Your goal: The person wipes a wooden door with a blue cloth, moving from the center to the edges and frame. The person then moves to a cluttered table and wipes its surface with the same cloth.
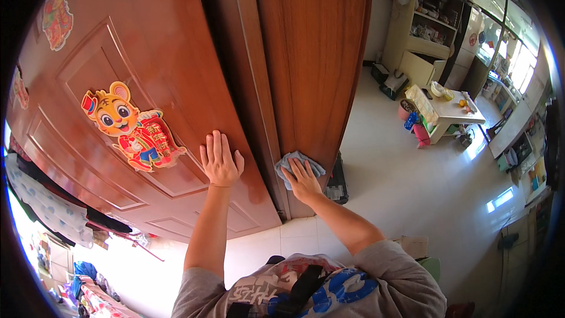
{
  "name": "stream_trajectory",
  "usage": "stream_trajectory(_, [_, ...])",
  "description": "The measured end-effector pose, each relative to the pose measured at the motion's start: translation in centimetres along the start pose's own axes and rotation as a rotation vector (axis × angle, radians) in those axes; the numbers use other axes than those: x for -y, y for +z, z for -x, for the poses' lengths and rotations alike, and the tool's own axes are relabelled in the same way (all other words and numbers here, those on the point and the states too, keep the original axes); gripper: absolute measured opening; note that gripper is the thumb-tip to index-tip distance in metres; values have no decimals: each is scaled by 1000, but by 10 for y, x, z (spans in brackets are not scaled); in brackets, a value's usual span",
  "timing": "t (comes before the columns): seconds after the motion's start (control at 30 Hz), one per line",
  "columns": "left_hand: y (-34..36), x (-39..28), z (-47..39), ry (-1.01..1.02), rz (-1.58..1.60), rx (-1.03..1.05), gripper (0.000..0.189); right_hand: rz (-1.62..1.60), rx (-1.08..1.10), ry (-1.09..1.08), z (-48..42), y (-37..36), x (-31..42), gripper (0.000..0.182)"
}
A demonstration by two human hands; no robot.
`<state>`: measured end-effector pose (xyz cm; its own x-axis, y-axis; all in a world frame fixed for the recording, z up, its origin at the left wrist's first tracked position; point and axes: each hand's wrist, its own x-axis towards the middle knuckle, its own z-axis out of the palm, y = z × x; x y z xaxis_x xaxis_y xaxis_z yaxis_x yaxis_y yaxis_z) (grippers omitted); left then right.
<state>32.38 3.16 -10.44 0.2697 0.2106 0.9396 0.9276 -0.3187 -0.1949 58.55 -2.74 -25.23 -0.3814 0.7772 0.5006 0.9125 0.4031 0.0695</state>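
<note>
My left hand (220, 159) lies flat against the red-brown panelled door (176, 53), fingers slightly apart, with nothing in it. To its left on the same door is a cartoon tiger decoration (128, 128) bearing writing. My right hand (304, 181) presses a crumpled grey-blue cloth (309, 159) on the wood-grain frame panel (313, 75) beside the door, near the panel's outer edge. Part of the cloth is hidden under the palm and fingers. Between door and panel runs a dark vertical gap (234, 88).
A black case (337, 185) stands on the tiled floor (397, 176) just behind the panel. Farther right are a white low table (459, 108) with a bowl and fruit, and a shelf cabinet (419, 35). Clothes (53, 198) hang at the left beyond the door.
</note>
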Motion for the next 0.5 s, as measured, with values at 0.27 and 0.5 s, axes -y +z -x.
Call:
stream_trajectory(0.27, [3, 5, 4, 26, 1, -5, 58, -91, -102, 118, -13, -11, -7, 63])
stream_trajectory(0.5, [0, 2, 4, -8, -5, 25, 58, -26, -499, 63, -137, -146, -29, 66])
